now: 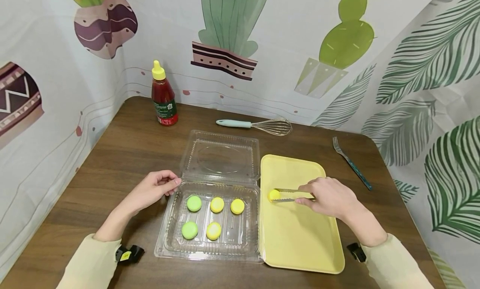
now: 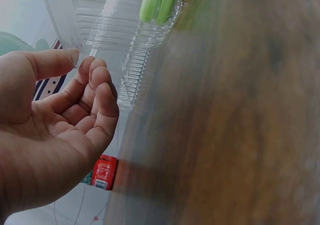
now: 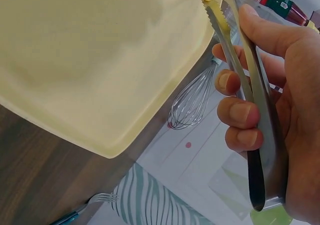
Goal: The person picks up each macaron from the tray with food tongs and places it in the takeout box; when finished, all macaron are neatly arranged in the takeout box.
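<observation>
My right hand [image 1: 331, 197] grips metal tongs [image 3: 270, 160] with serrated tips. Between those tips sits a yellow macaron [image 1: 274, 195], low over the left side of the yellow tray [image 1: 300, 243]. Left of the tray lies a clear plastic clamshell container [image 1: 240, 249], its lid [image 1: 225, 155] folded back. Inside its base are two green macarons, one at the upper left [image 1: 194, 203] and one below it [image 1: 189, 230], plus three yellow ones [image 1: 217, 204]. At the container's left hinge corner, my left hand [image 1: 155, 187] pinches the rim between thumb and fingertips.
A red sauce bottle [image 1: 164, 101] with a yellow cap stands at the back left. Behind the lid lies a whisk [image 1: 234, 123] with a pale blue handle. To the tray's right is a fork [image 1: 352, 166] on the brown table [image 1: 123, 155]. Patterned cloth [image 1: 277, 76] hangs behind.
</observation>
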A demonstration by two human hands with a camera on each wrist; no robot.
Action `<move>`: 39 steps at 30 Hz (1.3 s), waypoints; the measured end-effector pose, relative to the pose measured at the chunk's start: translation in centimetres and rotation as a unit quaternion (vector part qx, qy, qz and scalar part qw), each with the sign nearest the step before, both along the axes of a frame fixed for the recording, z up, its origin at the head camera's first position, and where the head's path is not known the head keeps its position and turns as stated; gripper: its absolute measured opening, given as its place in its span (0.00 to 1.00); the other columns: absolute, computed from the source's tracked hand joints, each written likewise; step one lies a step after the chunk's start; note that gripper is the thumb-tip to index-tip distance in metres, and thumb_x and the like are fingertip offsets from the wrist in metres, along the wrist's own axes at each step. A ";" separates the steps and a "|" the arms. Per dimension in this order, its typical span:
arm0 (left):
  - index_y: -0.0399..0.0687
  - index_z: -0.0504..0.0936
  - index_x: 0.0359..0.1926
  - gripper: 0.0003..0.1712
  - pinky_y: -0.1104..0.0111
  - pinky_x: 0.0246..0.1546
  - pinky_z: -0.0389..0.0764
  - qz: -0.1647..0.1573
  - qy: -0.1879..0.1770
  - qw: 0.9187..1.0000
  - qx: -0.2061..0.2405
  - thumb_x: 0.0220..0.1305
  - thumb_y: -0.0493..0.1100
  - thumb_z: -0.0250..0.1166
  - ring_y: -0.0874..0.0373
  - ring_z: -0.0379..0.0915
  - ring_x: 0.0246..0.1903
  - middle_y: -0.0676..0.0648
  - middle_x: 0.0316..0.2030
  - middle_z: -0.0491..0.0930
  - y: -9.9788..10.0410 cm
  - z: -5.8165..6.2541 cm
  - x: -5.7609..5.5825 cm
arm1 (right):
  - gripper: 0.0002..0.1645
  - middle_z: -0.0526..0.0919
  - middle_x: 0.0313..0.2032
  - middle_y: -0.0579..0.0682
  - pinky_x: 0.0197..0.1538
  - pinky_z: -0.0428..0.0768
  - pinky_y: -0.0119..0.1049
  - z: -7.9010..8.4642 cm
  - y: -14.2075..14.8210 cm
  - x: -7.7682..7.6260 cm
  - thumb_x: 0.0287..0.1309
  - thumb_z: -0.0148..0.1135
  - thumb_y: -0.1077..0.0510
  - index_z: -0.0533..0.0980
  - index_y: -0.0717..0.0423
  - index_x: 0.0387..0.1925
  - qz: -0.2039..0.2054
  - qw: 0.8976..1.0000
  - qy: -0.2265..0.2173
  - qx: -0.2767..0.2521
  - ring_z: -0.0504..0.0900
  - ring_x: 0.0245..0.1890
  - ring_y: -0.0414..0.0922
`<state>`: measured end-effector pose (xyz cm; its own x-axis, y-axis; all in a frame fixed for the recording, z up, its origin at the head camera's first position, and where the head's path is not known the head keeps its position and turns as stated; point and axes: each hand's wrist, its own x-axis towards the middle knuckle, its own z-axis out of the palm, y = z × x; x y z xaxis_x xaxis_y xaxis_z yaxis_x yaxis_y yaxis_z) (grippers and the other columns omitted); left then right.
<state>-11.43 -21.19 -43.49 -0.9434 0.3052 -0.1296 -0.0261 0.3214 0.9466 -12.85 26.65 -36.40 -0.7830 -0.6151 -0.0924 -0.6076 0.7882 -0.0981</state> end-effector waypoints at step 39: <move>0.32 0.79 0.41 0.14 0.66 0.24 0.74 -0.001 0.006 1.000 -0.003 0.72 0.43 0.61 0.53 0.73 0.29 0.45 0.28 0.76 0.0 0.0 0.0 | 0.11 0.65 0.18 0.32 0.19 0.62 0.27 5.8 -1.7 1.3 0.57 0.71 0.45 0.82 0.46 0.33 0.065 0.989 0.127 -0.032 0.58 0.14 0.29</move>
<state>-11.43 -21.18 -43.48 -0.9441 0.3071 -0.1196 -0.0134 0.3267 0.9450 -11.51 24.99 -30.63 -0.6898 -0.7106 0.1386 -0.7150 0.6987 0.0233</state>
